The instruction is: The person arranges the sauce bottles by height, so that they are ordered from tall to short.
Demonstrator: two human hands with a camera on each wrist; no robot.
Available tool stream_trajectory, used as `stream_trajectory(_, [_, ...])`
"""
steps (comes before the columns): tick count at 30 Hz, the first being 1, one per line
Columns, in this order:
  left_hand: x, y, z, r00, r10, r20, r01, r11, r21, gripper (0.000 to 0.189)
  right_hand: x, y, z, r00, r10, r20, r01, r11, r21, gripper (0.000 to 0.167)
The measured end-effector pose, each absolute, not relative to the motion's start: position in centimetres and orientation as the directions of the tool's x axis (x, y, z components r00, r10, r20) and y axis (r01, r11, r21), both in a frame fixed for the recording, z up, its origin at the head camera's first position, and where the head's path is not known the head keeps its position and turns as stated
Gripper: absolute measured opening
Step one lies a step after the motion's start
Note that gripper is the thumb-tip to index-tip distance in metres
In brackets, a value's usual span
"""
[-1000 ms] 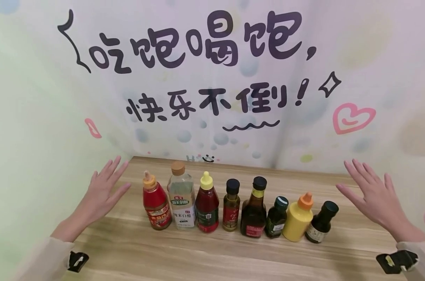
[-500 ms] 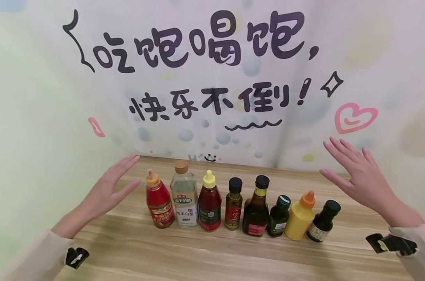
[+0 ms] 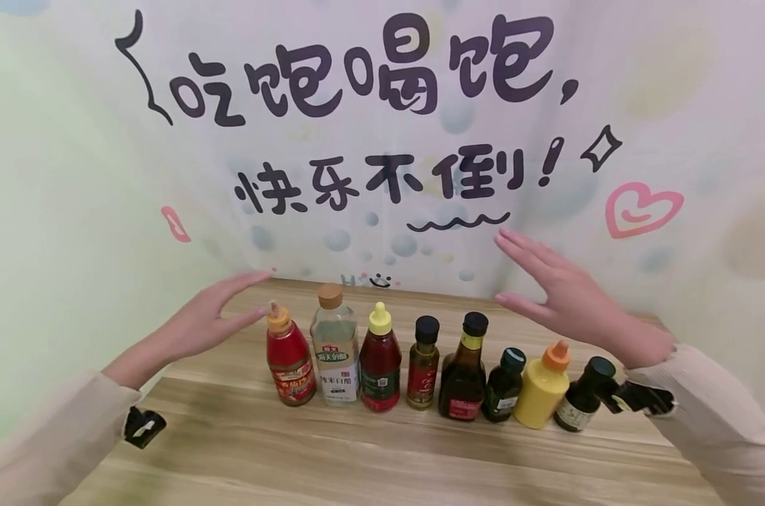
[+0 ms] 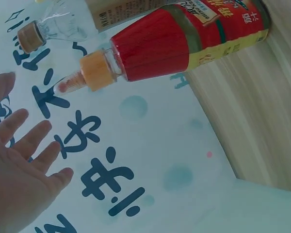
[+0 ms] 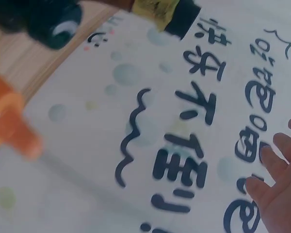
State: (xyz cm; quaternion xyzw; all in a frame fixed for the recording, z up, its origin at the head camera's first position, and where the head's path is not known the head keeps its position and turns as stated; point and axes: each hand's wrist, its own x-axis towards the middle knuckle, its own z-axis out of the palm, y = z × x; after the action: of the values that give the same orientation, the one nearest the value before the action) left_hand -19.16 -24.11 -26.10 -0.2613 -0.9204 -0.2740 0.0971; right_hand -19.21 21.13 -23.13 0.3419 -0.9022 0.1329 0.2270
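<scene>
A pale printed backdrop (image 3: 72, 176) fills the upper part of the head view, above a wood-grain worktop (image 3: 357, 457). Across the centre and right of centre we count, left to right, a red squeeze bottle (image 3: 291, 365), a clear bottle (image 3: 336, 351), a yellow-capped bottle (image 3: 380, 369), a slim black-capped bottle (image 3: 423, 376), a dark yellow-necked bottle (image 3: 463, 383), a small green-capped bottle (image 3: 503, 390), a yellow squeeze bottle (image 3: 543, 393) and a dark end bottle (image 3: 579, 407), all upright in one row. We judge the step to be a reach, with no grasp yet made; gripping any bottle would call for lowering a hand beside it and curling the fingers round its body. The left hand (image 3: 211, 316), at left of centre, has its fingers extended and thumb parted; the left wrist view shows it apart from the red bottle's nozzle (image 4: 70, 83). The right hand (image 3: 566, 292), right of centre, hangs above the row, fingers straight and pointing up and leftward, thumb spread below. Neither hand, we note, holds anything.
</scene>
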Motion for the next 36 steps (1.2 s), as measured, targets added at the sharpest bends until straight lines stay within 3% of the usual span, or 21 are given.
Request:
stream_trajectory(5, [-19.7,-24.0,-26.5,-0.879,0.356,0.317,0.476,0.669,0.570,0.048,-19.9,18.2,-22.8,-0.641,-0.590,0.491,-0.724,0.678,-0.129,0.070])
stream_trajectory(15, [-21.4,-23.4,-28.9,-0.907,0.324,0.270,0.404,0.483,0.777,0.050,-21.4,12.4,-22.2,-0.619,-0.648,0.444,-0.785,0.516,-0.343,0.064])
stream_trajectory(25, [-22.2,-23.7,-30.6,-0.925,0.311,0.220,0.349,0.461,0.816,0.049,-23.3,7.0,-23.4,-0.668,-0.649,0.365,-0.695,0.368,-0.618,0.055])
stream_trajectory(28, [-22.5,-24.0,-31.3,-0.926,0.313,0.210,0.339,0.448,0.827,0.049,-23.9,5.6,-24.0,-0.694,-0.640,0.330,-0.653,0.366,-0.663,0.054])
stream_trajectory(36, [-22.5,-24.2,-32.8,-0.946,0.292,0.143,0.267,0.447,0.854,0.053,-24.7,2.4,-25.2,-0.692,-0.663,0.285,-0.626,0.354,-0.695,0.056])
